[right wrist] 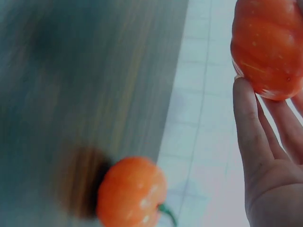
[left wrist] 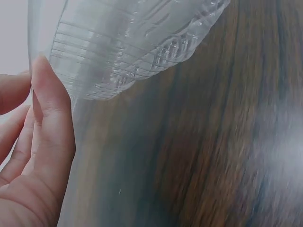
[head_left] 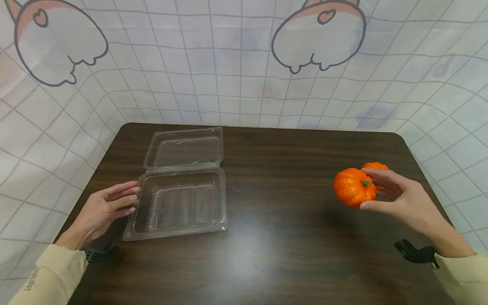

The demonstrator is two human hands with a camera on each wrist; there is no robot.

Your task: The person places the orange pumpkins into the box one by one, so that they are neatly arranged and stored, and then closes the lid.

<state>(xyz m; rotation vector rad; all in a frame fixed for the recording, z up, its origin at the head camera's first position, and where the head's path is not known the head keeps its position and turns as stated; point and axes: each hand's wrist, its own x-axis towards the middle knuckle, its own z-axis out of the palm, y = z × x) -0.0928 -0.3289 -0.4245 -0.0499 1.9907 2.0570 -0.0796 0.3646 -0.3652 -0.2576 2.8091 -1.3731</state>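
A clear plastic clamshell box [head_left: 179, 203] lies open on the dark wooden table [head_left: 267, 237], its lid [head_left: 184, 148] folded back. My left hand [head_left: 110, 205] rests with straight fingers against the box's left side; the left wrist view shows my fingers [left wrist: 47, 123] at the ribbed wall of the box [left wrist: 128, 47]. My right hand [head_left: 389, 192] holds a small orange pumpkin [head_left: 353, 186] between thumb and fingers, lifted above the table at the right. The same pumpkin [right wrist: 267, 45] shows at my fingertips [right wrist: 246, 118] in the right wrist view. A second orange pumpkin [head_left: 375, 166] [right wrist: 130, 191] sits on the table behind it.
A white gridded cloth [head_left: 244, 67] with cartoon figures hangs behind and round the table. The table's right edge [head_left: 427, 178] lies close to the pumpkins. Bare wood stretches between the box and my right hand.
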